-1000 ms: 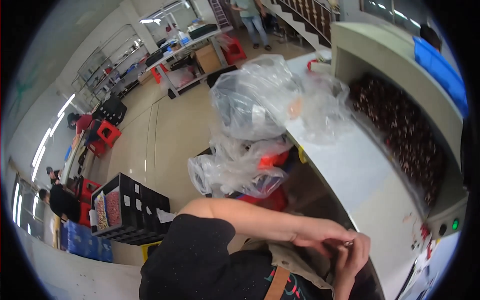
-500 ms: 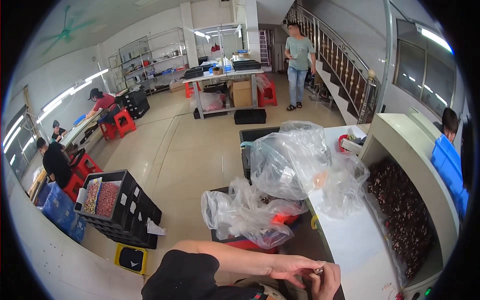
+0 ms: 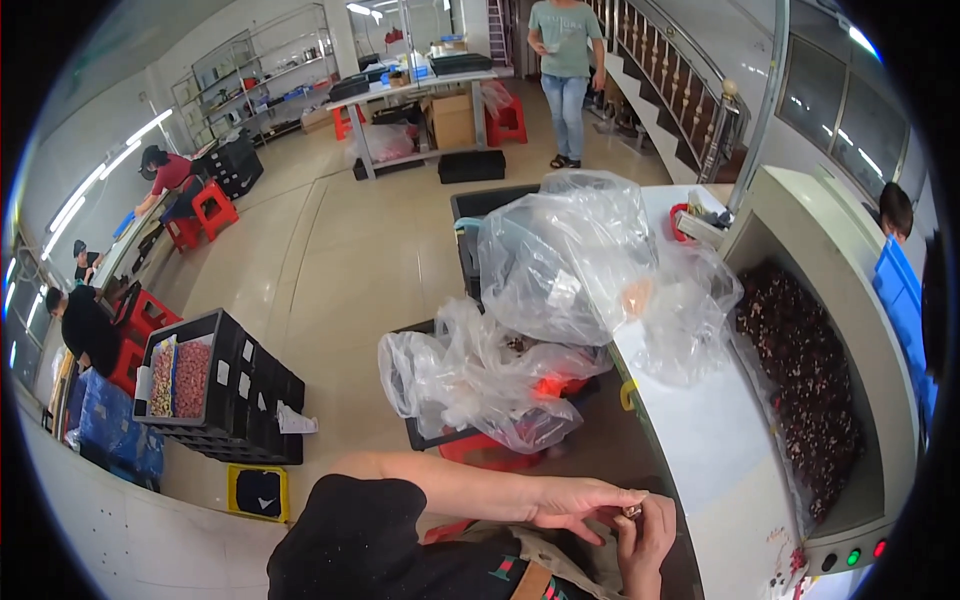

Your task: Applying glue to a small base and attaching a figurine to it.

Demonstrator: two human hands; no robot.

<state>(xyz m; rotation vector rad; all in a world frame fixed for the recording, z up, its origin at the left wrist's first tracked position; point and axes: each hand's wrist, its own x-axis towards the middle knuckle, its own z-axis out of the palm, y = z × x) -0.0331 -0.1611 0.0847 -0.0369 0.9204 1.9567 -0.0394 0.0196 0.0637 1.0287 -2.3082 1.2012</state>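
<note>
Close to the front edge of the white table [image 3: 690, 450], my left hand [image 3: 575, 503] and my right hand [image 3: 655, 540] meet at the fingertips. Both are closed in a pinch around a small, shiny brownish piece [image 3: 631, 511], too small to name. My left forearm reaches across from the left, and part of my right hand's fingers is hidden. To the right, a beige machine [image 3: 765, 200] with a wide opening holds a mass of small dark red-brown pieces [image 3: 800, 390] flecked with white.
Clear plastic bags [image 3: 565, 255] drape over black crates and the table's left edge. Stacked black crates [image 3: 240, 390] with pink pieces stand at left. A person in a green shirt [image 3: 562, 40] stands near the stairs; others sit at a left bench. Buttons [image 3: 853, 557] glow on the machine.
My view has tipped down, so the room appears higher. Both hands stay together on the small piece, with only a slight shift of the fingers. The standing person appears nearer the top edge.
</note>
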